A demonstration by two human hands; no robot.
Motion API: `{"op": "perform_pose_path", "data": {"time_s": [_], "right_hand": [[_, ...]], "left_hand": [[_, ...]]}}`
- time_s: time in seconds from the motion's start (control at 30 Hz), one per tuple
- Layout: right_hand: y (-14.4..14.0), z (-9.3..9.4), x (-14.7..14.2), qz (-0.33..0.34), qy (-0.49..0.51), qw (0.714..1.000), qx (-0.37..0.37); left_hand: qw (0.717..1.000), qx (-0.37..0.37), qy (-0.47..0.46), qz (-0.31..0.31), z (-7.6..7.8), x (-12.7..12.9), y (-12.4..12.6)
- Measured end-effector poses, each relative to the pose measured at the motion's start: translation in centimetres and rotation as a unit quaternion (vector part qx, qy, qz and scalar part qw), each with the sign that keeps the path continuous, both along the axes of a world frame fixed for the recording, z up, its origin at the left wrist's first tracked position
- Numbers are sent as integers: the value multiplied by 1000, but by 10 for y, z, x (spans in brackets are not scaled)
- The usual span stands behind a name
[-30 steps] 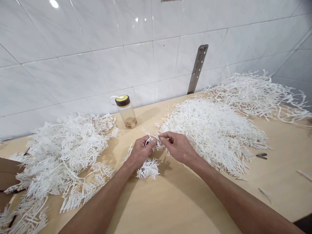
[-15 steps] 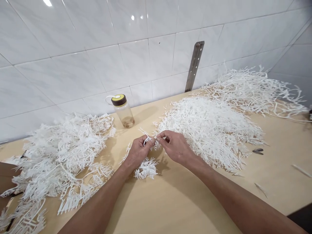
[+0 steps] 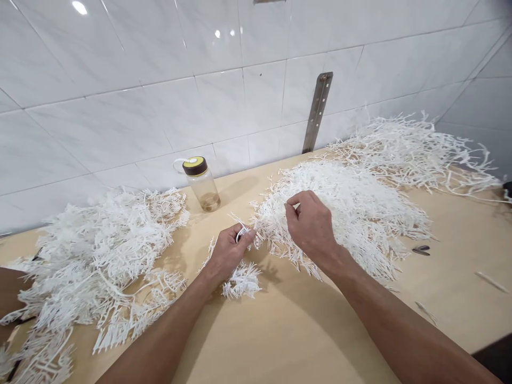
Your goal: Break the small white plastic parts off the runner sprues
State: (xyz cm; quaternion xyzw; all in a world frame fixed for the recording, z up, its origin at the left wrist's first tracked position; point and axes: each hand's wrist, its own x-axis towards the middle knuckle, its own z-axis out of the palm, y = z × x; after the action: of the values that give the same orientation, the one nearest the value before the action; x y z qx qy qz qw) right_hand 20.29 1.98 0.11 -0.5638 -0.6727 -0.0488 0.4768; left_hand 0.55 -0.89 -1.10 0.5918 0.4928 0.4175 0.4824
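Observation:
My left hand (image 3: pixel 232 248) is closed on a white branched plastic strand (image 3: pixel 242 232), pinched between thumb and fingers. More of the fringed white material (image 3: pixel 243 281) hangs or lies just below that hand. Above the near left part of a broad heap of short white pieces (image 3: pixel 340 208), my right hand (image 3: pixel 310 221) is held with its fingers curled together. Whatever its fingertips hold, if anything, is too small or hidden to see. Left of my hands spreads a big tangled pile of white branched strands (image 3: pixel 104 250).
A clear bottle (image 3: pixel 204 186) with a dark and yellow lid stands by the tiled wall. Longer white strands (image 3: pixel 420 149) lie at the back right. A metal bracket (image 3: pixel 318 112) is against the wall. Small dark pieces (image 3: pixel 421 250) and a loose white piece (image 3: pixel 492 281) lie on the right.
My right hand has moved away from my left hand, to the right and slightly up, over the heap. My left hand keeps its hold on the strand in nearly the same place.

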Motion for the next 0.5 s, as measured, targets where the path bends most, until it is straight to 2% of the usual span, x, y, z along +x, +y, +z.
{"op": "perform_pose_path", "data": {"time_s": [0.07,0.13,0.23,0.37,0.5], "right_hand": [[-1,3,3,4,20,1000,11],[-4,4,0,38,42,998,-5],[-11,4,-10,128,78,983,-105],[-18,2,-23,222,88,939,-249],[-19,-2,-26,244,107,919,-291]], "left_hand": [[1000,-7,-19,13,-2,-1,2],[999,-10,-26,17,-3,-2,3],[1000,-11,-14,16,-2,-3,3],[1000,-5,-7,15,0,-3,3],[1000,-5,7,28,1,-2,4]]}}
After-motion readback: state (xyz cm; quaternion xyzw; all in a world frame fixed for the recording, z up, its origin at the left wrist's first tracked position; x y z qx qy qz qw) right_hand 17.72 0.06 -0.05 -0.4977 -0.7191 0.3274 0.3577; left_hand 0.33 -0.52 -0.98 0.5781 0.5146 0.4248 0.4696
